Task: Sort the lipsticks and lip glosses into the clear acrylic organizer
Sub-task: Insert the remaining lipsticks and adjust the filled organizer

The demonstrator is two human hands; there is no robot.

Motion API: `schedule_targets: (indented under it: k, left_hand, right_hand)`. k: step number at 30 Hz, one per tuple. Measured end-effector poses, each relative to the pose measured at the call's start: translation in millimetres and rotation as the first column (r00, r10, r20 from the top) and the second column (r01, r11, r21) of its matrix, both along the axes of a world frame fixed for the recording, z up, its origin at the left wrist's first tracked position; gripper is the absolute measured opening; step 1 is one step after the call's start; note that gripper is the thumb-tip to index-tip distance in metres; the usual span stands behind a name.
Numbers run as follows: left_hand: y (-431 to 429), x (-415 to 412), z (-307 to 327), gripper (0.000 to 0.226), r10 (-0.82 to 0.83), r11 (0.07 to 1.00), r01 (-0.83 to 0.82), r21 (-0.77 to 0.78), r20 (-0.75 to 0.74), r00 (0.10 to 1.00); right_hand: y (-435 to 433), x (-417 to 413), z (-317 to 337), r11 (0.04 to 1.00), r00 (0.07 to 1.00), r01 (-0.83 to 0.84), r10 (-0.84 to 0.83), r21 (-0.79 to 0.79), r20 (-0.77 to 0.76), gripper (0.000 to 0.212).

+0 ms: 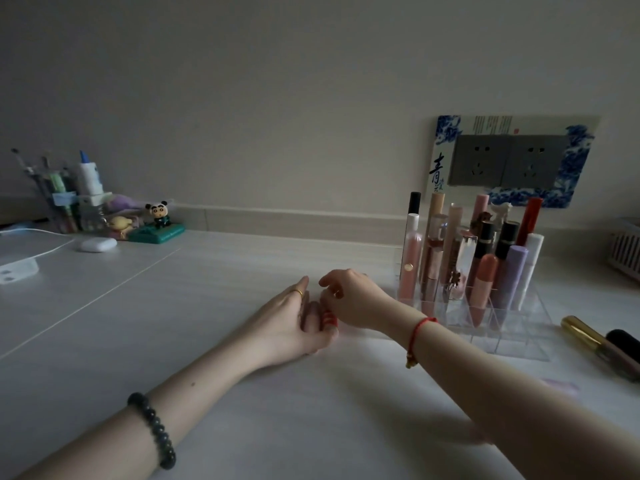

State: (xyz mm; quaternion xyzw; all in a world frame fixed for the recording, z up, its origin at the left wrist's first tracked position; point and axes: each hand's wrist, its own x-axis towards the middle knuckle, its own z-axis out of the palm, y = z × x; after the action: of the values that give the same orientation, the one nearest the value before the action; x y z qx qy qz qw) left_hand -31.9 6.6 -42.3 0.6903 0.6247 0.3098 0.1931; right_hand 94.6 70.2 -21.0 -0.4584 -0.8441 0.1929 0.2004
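Observation:
The clear acrylic organizer (pixel 519 344) stands on the desk at the right, with several lipsticks and lip glosses upright in its back cells, among them a coral tube (pixel 483 289) and a lilac tube (pixel 509 278). Its front cells hold nothing. Just left of it, my left hand (pixel 294 323) lies cupped on the desk around a small red lipstick (pixel 329 319). My right hand (pixel 353 296) reaches over from the right, and its curled fingers pinch the same red lipstick. A gold-capped lip gloss (pixel 595 341) lies on the desk right of the organizer.
A black item (pixel 623 339) lies beside the gold gloss. At the far left are a pen holder (pixel 65 202), small figurines (pixel 159 220), a white earbud case (pixel 98 244) and a cable. A wall socket plate (pixel 509 161) is behind the organizer, and a white basket (pixel 625 251) sits at the right edge.

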Motion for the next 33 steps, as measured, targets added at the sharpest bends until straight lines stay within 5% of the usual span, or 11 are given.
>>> schedule_targets:
  k: [7, 13, 17, 20, 24, 33]
  left_hand:
    - [3, -1, -4, 0.107, 0.049, 0.995, -0.046, 0.084, -0.033, 0.998]
    - [-2, 8, 1, 0.093, 0.071, 0.97, -0.061, 0.236, -0.034, 0.997]
    - [-10, 30, 17, 0.064, -0.074, 0.926, 0.073, 0.371, -0.01, 0.997]
    - [-11, 49, 27, 0.067, -0.146, 0.899, 0.104, 0.425, 0.067, 0.987]
    - [-6, 74, 36, 0.074, -0.234, 0.897, 0.175, 0.406, 0.1, 0.967]
    - [15, 107, 39, 0.031, -0.245, 0.897, 0.07, 0.437, 0.36, 0.9]
  right_hand:
    - [-1, 4, 1, 0.999, 0.997, 0.013, -0.01, 0.038, -0.073, 0.035]
    - [-15, 21, 17, 0.98, 0.932, 0.019, 0.054, 0.197, -0.358, 0.03]
    - [-32, 41, 32, 0.968, 0.854, 0.012, 0.12, 0.25, -0.507, 0.033]
    - [-41, 62, 42, 0.974, 0.8, 0.05, 0.094, 0.223, -0.593, 0.032]
    - [-45, 96, 51, 0.979, 0.786, 0.08, 0.055, 0.19, -0.616, 0.038]
    - [-40, 122, 44, 0.961, 0.769, 0.147, 0.038, 0.235, -0.639, 0.031]
